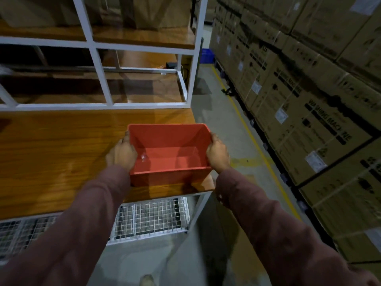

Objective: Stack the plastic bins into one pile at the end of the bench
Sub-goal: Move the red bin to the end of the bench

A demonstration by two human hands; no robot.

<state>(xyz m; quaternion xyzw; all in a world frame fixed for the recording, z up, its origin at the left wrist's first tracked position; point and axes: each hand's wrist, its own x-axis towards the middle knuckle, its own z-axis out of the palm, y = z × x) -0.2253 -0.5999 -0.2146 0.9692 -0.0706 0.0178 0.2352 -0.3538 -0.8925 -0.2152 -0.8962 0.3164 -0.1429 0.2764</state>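
Observation:
A red plastic bin [169,153], open side up and with nothing inside, is at the right-hand end of the wooden bench [61,145], close to its front corner. My left hand [121,153] grips the bin's left wall and my right hand [218,153] grips its right wall. Whether the bin rests on the bench top or is held just above it I cannot tell. No other bin shows on the bench.
A white metal shelf frame [103,79] with wooden shelves rises behind the bench. A wire mesh shelf [148,217] lies under the bench top. Stacked cardboard boxes [309,112] line the right side of a concrete aisle with a yellow floor line [253,141]. A blue crate [207,55] sits far back.

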